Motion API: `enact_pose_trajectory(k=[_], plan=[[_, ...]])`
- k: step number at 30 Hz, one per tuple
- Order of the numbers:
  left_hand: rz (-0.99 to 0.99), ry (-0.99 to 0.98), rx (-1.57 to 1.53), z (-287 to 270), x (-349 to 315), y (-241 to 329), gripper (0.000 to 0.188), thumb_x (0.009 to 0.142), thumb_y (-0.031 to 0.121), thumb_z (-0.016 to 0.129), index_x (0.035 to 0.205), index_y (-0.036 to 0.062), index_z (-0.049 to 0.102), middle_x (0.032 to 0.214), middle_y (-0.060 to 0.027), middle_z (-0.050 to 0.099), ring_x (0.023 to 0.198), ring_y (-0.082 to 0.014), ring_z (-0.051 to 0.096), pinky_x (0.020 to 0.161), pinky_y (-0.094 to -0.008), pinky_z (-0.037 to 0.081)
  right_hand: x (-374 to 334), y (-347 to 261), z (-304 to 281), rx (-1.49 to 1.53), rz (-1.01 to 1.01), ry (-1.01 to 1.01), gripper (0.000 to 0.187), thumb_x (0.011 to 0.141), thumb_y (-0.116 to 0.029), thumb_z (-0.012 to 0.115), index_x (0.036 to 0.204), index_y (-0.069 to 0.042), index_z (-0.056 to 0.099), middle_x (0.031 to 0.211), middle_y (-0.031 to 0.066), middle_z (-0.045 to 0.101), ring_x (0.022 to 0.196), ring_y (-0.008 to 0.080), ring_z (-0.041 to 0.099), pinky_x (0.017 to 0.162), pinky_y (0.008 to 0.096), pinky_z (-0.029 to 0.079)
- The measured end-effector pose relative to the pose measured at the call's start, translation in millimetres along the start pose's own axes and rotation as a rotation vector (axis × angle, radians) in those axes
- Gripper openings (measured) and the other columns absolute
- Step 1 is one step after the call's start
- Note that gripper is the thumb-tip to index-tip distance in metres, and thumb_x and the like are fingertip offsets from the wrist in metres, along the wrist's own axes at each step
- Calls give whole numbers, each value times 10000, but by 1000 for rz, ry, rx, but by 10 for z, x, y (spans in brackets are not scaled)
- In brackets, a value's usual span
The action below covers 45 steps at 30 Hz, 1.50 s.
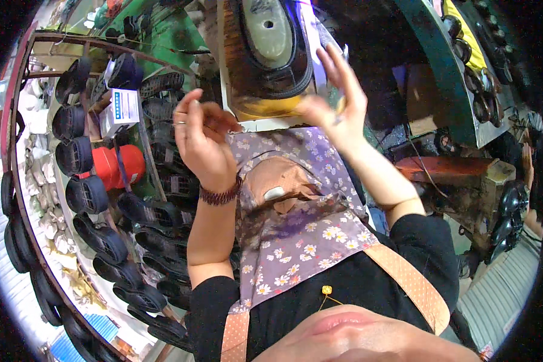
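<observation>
A black shoe [294, 77] lies in front of me at the top middle, its rounded end toward me. A pale green shoe last [265, 33] with a dark round hole fills its opening. My left hand [202, 136] is raised to the left of the shoe, fingers loosely bent and apart, with nothing seen in it. On the other side, my right hand [341, 99] is close to the shoe's edge, fingers spread and slightly blurred. Neither hand visibly grips the shoe. Under it is a work surface with a yellow patch [259, 110] and a pale front edge.
A rack [60, 37] with several rows of dark shoes or soles stands close on my left. It also holds a red rounded object [117, 166] and a white-and-blue box [122, 107]. On the right are a green panel [443, 66], black shoes [482, 96] and a reddish bench [446, 167].
</observation>
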<state>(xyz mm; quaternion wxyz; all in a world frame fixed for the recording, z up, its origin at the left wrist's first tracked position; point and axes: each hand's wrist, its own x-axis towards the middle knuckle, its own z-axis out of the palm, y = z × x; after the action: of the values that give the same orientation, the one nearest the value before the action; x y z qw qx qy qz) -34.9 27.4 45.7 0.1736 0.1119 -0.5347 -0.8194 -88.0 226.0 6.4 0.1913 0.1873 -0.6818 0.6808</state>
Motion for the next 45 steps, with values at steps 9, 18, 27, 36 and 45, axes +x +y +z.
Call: enact_pose_trajectory(k=[9, 18, 27, 36, 45], plan=[[354, 128, 830, 186, 396, -631, 385, 956, 273, 492, 1152, -53, 552, 1173, -197, 548, 1105, -325, 523, 984, -392, 391, 288, 13, 239, -571, 21, -80, 879, 626, -187, 837, 1375, 4, 417, 1327, 276, 485, 1254, 447, 434, 1040, 477, 381], [499, 49, 1002, 213, 351, -608, 375, 950, 236, 486, 1195, -43, 543, 1222, -228, 532, 1147, -382, 502, 992, -434, 396, 399, -176, 168, -609, 21, -112, 809, 674, -214, 834, 1346, 33, 459, 1259, 291, 532, 1177, 409, 534, 971, 410, 452], [529, -55, 1048, 306, 304, -572, 396, 948, 193, 501, 1302, 18, 525, 1313, -219, 498, 1221, -361, 467, 1051, -403, 353, 402, -51, 107, -346, 64, -96, 811, 656, -154, 863, 1338, 41, 469, 1246, 274, 563, 1145, 328, 590, 957, 345, 468], [605, 7, 1087, 264, 317, -646, 477, 923, 243, 499, 1375, 94, 483, 1298, -199, 507, 1074, -406, 549, 901, -469, 444, 452, -280, 213, -536, 97, -108, 769, 672, -171, 844, 1318, 48, 488, 1217, 288, 573, 1118, 371, 599, 916, 373, 492], [544, -71, 1067, 302, 268, -541, 449, 945, 195, 431, 1339, -14, 483, 1287, -271, 499, 1177, -414, 481, 1021, -447, 372, 356, -162, 73, 44, 178, 63, 556, 924, -206, 626, 1371, 49, 414, 1225, 201, 583, 1106, 240, 583, 949, 367, 454]])
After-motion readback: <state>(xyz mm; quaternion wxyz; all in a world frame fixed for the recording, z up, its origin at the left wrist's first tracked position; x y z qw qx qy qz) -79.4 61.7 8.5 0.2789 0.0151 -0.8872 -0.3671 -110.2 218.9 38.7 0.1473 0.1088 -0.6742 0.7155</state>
